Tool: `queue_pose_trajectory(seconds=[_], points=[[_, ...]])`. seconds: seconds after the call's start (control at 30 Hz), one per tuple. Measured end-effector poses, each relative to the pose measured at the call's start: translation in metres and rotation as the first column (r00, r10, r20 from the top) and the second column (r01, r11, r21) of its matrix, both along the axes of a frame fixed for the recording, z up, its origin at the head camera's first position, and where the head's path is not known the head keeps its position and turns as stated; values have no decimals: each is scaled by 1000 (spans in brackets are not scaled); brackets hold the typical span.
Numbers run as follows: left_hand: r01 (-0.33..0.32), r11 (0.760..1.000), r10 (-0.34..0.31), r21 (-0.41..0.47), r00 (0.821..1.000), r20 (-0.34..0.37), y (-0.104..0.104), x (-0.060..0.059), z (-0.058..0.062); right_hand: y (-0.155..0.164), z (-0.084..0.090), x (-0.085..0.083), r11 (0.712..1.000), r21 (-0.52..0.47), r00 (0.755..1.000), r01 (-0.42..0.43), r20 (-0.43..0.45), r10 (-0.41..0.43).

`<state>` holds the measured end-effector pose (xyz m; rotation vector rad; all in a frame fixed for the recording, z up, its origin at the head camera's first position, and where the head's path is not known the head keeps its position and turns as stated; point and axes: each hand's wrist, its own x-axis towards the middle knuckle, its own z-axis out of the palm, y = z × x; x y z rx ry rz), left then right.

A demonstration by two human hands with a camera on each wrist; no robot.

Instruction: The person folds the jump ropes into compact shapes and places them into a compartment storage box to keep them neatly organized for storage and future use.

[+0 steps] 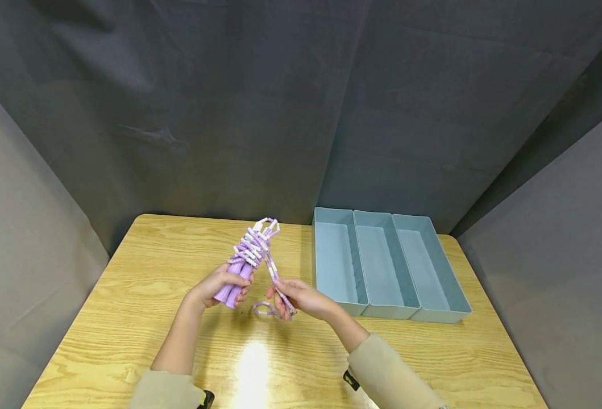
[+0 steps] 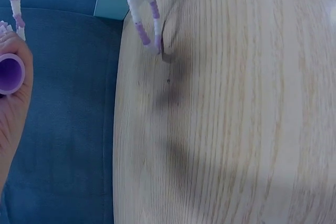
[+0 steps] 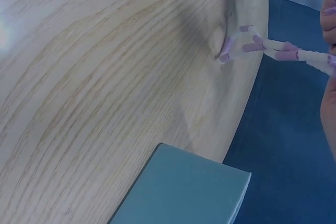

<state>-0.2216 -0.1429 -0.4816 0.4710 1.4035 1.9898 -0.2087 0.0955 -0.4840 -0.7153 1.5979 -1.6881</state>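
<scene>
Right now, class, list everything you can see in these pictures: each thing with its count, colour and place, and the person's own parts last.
Skipping rope: one, purple and white beaded, bundled around purple handles, held up over the table; a loose loop touches the tabletop.
Tray: one, light blue, three long compartments, on the table's right side.
Table: one, light wood grain, in the foreground.
Backdrop cloth: dark grey, behind and beside the table.
Sleeves: two, beige, at the bottom edge.
Left hand: one, grips the purple handles.
Right hand: one, pinches the beaded strand near the tray.
</scene>
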Motion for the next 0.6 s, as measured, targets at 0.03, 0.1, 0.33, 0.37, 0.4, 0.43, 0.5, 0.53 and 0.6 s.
queue_pose_trajectory(seconds=[0.03,0.1,0.33,0.37,0.4,0.43,0.5,0.53,0.6], points=[[-9,1000,9,6,1000,-2,0,-1,0,1,0,0,1000,-16,1000,-5,8,5],[-32,999,32,17,999,1,0,-1,-1,2,1,0,999,-41,1000,-16,14,16],[-88,996,88,9,996,23,1,0,5,3,4,1,997,-72,999,-26,-46,23],[-89,996,89,-1,996,25,2,1,7,3,5,2,997,-68,999,-29,-46,26],[-91,996,91,-11,995,27,2,2,9,3,6,2,997,-64,998,-35,-46,32],[-93,995,93,-21,995,30,2,4,10,3,7,2,998,-56,998,-40,-46,37],[-97,995,99,-37,995,33,3,5,13,4,10,2,997,-51,998,-52,-43,50],[-102,994,104,-39,994,39,2,5,12,4,11,2,997,-44,998,-57,-38,55],[-109,993,111,-37,993,44,1,4,9,5,13,2,998,-27,998,-63,-32,62]])
